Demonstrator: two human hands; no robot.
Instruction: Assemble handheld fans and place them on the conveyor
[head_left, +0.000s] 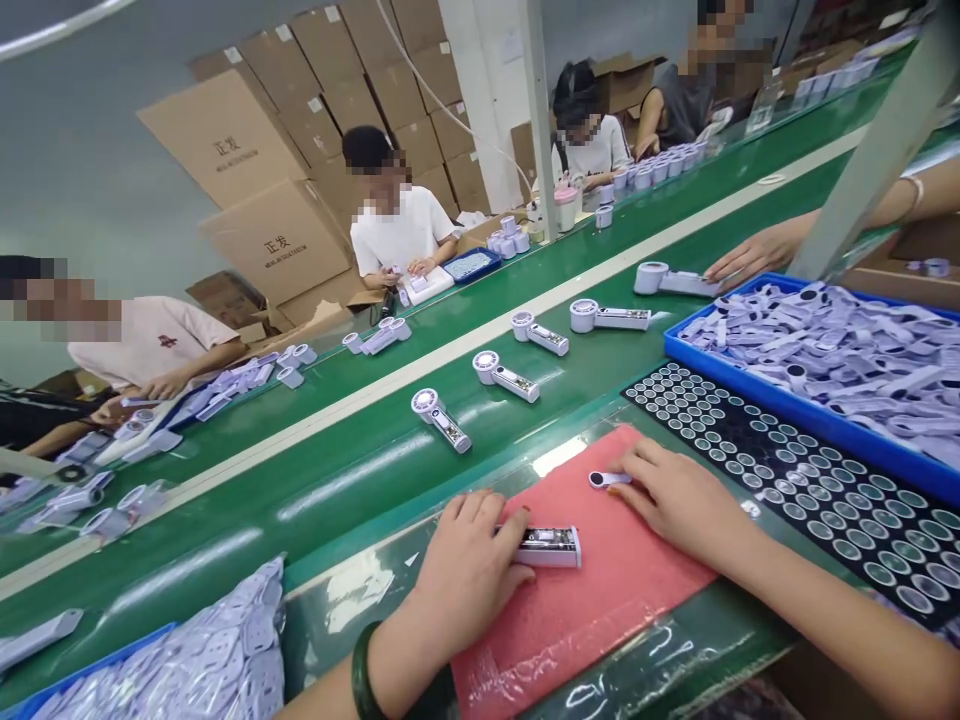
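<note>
While the left hand clasps a handle pointing to three o'clock, the right hand pinches a strip near its two o'clock.

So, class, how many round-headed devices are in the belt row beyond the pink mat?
5, left to right: first device, second device, third device, fourth device, fifth device at another person's fingers.

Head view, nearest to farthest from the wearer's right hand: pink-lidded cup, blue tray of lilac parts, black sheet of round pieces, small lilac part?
Right hand:
1. Small lilac part: in its grasp.
2. Black sheet of round pieces: right of the hand.
3. Blue tray of lilac parts: beyond the sheet.
4. Pink-lidded cup: far side of the green conveyor belt.
</note>
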